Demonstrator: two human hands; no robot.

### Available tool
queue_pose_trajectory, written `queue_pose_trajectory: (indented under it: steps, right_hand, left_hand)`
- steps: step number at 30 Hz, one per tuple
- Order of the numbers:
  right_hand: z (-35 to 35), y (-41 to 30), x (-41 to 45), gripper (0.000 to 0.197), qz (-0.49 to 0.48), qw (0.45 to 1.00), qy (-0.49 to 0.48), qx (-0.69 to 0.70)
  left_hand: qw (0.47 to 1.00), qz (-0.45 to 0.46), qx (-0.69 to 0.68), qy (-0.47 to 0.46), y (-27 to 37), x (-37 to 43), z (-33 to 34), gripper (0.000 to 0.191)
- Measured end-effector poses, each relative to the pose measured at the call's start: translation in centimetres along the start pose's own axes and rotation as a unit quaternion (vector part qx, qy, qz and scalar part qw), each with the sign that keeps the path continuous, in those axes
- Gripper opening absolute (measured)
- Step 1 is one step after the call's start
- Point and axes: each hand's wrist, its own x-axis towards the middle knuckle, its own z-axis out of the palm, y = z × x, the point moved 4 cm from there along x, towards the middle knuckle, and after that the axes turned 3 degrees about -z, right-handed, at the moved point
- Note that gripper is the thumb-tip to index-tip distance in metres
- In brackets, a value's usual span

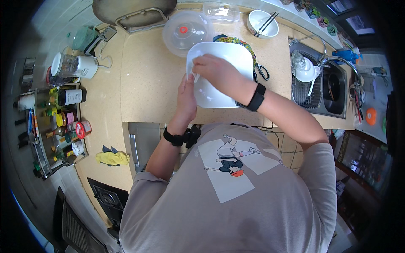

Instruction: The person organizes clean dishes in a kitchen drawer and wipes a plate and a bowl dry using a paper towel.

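Observation:
A square white dish with rounded corners (221,95) is before me, partly over a colourful patterned mat (232,40). My left hand (187,98) holds the dish by its left edge, thumb near the rim. My right hand (218,71) is over the dish's upper left part, its fingers closed on a small piece of white tissue or cloth (195,76) against the inside near that edge. Just behind the dish stands a clear plastic cover with a red-ringed knob (188,34). Scissors (262,71) lie right of the dish, their blades hidden.
A white bowl with chopsticks (267,28) and a clear plastic tray (221,12) stand at the back. To the right is a sink with a wire rack (305,98). A seasoning rack (57,126), blender (76,64) and yellow cloth (113,158) are at left.

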Motion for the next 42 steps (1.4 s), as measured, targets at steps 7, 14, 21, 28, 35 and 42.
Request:
queue_pose_trajectory:
  steps: [7, 14, 21, 28, 35, 42]
  right_hand:
    - [-1.2, 1.9, 1.9, 0.012, 0.030, 0.993, -0.024, -0.115]
    - [-2.8, 4.1, -0.8, 0.009, 0.095, 0.973, -0.103, -0.183]
    - [-1.7, 2.5, -4.3, 0.011, 0.139, 0.976, -0.170, 0.008]
    - [-2.7, -1.4, -5.6, 0.010, 0.152, 0.974, -0.113, 0.128]
    - [-7.5, 1.2, -9.1, 0.017, 0.230, 0.971, 0.027, 0.062]
    - [-5.7, 5.9, -14.3, 0.017, 0.399, 0.847, 0.179, 0.302]
  left_hand:
    - [0.999, -0.019, -0.018, 0.021, -0.1, -0.6, 0.0, 0.036]
    - [0.996, 0.056, -0.008, 0.065, 1.6, -0.2, -1.3, 0.034]
    - [0.993, 0.100, 0.012, 0.062, 1.9, 0.7, -1.6, 0.035]
    - [0.997, 0.055, -0.018, 0.044, 1.7, 1.2, -1.2, 0.037]
    - [0.996, 0.075, 0.003, 0.048, 2.1, 2.0, -1.4, 0.035]
    - [0.992, 0.091, 0.068, 0.056, 1.6, 1.8, -1.6, 0.037]
